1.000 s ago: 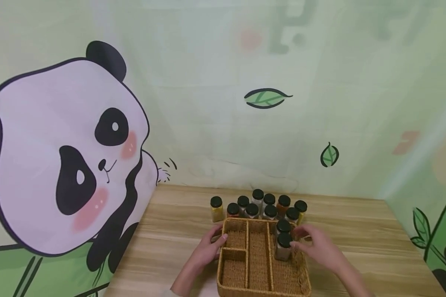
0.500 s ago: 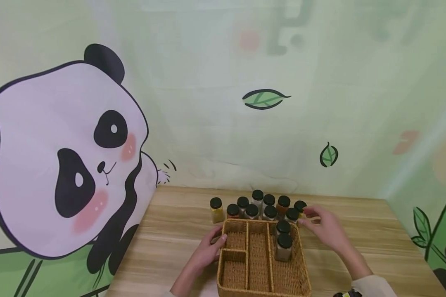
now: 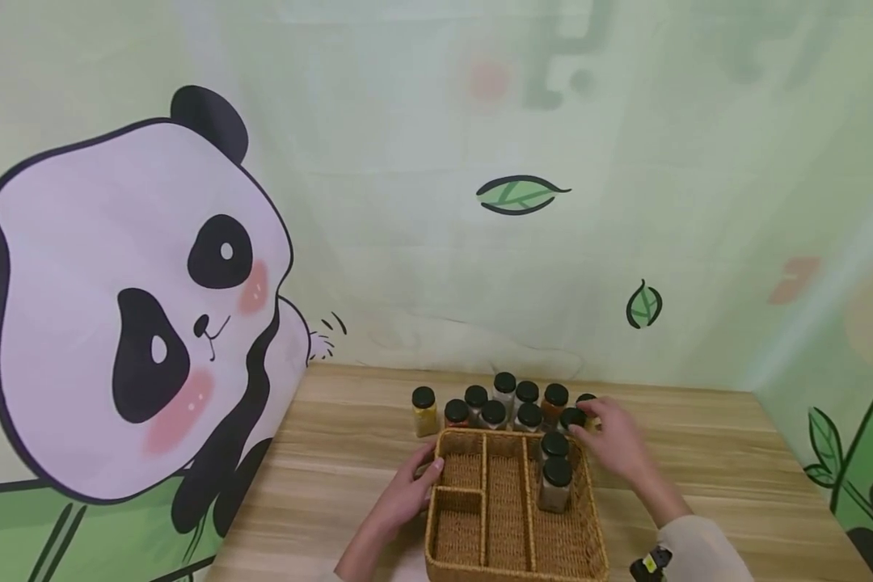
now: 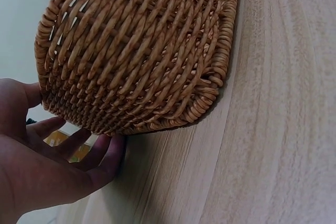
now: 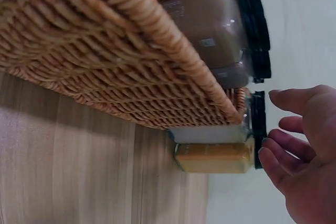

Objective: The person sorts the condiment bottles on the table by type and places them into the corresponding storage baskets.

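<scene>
My left hand [image 3: 407, 489] grips the back left corner of a divided wicker basket [image 3: 505, 517], thumb at its rim; the left wrist view shows the fingers [image 4: 100, 153] along the wicker wall. Two spice jars [image 3: 555, 491] with black lids stand upright in the basket's right compartment. My right hand [image 3: 614, 440] is beyond the back right corner, fingers spread at the black lids of two more jars. In the right wrist view, these are a yellow-orange spice jar [image 5: 215, 157] and a pale spice jar [image 5: 210, 133]; the fingertips are right by their lids.
Several black-lidded spice jars [image 3: 504, 390] stand grouped behind the basket on the wooden table [image 3: 349, 453]. A yellow spice jar [image 3: 424, 414] stands apart at their left. A panda-printed cloth [image 3: 407, 242] hangs behind the table's back edge.
My right hand has left the jars inside the basket and moved back to the two jars behind its right corner, lately shifting slightly left. My left hand stays on the basket.
</scene>
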Demonstrator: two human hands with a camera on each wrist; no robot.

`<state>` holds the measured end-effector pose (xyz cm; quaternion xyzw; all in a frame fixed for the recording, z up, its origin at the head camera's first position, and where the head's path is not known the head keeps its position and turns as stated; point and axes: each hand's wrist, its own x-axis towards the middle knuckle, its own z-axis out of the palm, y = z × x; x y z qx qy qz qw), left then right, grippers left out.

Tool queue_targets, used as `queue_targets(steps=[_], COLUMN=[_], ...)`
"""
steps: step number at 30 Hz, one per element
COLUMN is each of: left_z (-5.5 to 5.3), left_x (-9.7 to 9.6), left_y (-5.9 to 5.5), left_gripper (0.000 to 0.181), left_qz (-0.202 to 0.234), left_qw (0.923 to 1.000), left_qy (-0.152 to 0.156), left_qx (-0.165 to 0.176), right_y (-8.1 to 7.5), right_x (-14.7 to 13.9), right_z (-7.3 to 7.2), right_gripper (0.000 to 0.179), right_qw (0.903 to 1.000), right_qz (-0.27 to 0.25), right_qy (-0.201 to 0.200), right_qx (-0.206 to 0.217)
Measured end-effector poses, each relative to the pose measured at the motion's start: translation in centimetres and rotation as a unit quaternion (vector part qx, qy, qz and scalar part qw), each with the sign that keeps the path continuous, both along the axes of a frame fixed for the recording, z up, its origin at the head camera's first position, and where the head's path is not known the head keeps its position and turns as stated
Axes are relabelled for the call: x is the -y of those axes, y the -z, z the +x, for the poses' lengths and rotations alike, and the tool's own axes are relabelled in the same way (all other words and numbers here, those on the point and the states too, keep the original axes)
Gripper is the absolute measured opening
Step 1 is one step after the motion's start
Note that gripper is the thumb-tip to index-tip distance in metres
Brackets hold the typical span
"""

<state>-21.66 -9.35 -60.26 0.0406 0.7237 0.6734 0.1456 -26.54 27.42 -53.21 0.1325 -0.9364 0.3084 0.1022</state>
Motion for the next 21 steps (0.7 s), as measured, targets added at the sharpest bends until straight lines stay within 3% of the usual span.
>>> queue_targets(steps=[7, 21], left_z=[-0.3, -0.1], left_x=[0.0, 0.1], left_y=[0.4, 0.1], left_gripper=[0.063, 0.067], left_qz=[0.009, 0.012], left_qw=[0.9999, 0.9999], left_qy=[0.007, 0.008], left_qx=[-0.002, 0.000], right_y=[1.2, 2.3], right_x=[0.6, 0.8], right_z=[-0.6, -1.3], right_gripper=[0.039, 0.038], right_qw=[0.9983, 0.9962], right_qz=[0.046, 0.054], right_qy=[0.006, 0.007], right_qx=[-0.036, -0.068])
